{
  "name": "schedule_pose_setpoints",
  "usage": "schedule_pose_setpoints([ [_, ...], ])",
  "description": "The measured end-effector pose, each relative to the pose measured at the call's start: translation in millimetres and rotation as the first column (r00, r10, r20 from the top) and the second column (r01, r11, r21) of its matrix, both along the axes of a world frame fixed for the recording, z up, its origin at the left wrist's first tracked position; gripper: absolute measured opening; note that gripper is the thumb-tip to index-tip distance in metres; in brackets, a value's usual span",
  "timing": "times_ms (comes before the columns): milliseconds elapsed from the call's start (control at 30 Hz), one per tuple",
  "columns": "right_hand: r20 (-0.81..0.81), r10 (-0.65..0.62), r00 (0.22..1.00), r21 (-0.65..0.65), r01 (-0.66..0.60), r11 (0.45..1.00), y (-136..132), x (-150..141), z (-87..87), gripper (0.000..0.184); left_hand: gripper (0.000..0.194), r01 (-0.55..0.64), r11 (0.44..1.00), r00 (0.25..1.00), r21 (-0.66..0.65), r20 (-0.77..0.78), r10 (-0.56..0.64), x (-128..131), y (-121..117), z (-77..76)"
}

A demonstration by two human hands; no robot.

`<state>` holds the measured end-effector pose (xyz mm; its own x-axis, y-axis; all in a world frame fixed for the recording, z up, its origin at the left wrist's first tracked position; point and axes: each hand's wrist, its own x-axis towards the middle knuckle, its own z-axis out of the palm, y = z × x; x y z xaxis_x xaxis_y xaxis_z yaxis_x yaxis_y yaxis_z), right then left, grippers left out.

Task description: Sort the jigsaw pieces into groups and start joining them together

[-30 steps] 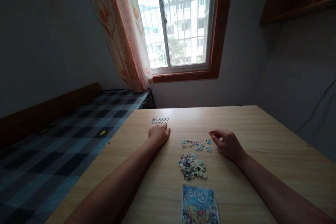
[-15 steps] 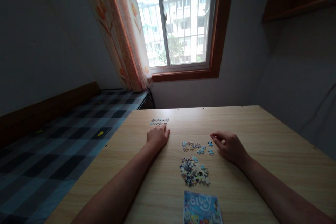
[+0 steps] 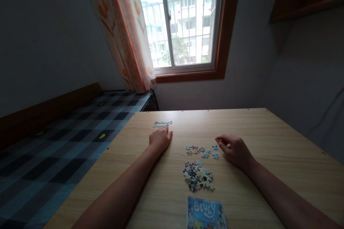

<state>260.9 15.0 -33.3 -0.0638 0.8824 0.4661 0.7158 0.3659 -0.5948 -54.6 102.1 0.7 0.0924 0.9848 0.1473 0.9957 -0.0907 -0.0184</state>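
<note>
My left hand (image 3: 160,139) lies far forward on the table, fingertips at the end of two rows of puzzle pieces (image 3: 161,122). Its index finger is stretched out against the near row, with the thumb apart; the other fingers are partly hidden. My right hand (image 3: 233,148) rests on its side, thumb and fingers drawn together; whether a small thing is between the tips cannot be made out. Just left of it are two loose blue puzzle pieces (image 3: 215,156). Further left lie several spread pieces (image 3: 202,149). A heap of mixed puzzle pieces (image 3: 197,176) sits nearer to me.
A blue "Bluey" puzzle box (image 3: 206,213) lies at the near edge of view on the wooden table (image 3: 268,157). A bed with a checked cover (image 3: 80,143) adjoins the table's left side. Curtain (image 3: 120,25) and window (image 3: 188,25) are beyond the far edge.
My left hand has shifted slightly left, and the piece at its fingertip now sits closer to the near row. My right hand has stayed in place.
</note>
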Motion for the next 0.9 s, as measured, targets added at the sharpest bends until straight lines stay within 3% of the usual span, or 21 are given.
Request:
schedule_pose_setpoints([
  [733,0.012,0.017,1.000,0.057,-0.017,0.998,-1.8,1.6,5.0,0.019,0.046,0.026,1.000,1.000,0.016,0.008,-0.026,2.9,-1.3,-0.5],
  [900,0.044,0.114,0.993,0.083,-0.117,0.990,-8.9,-2.8,18.6,0.019,0.043,0.093,0.990,0.994,0.108,0.053,-0.100,5.2,-1.2,0.4],
])
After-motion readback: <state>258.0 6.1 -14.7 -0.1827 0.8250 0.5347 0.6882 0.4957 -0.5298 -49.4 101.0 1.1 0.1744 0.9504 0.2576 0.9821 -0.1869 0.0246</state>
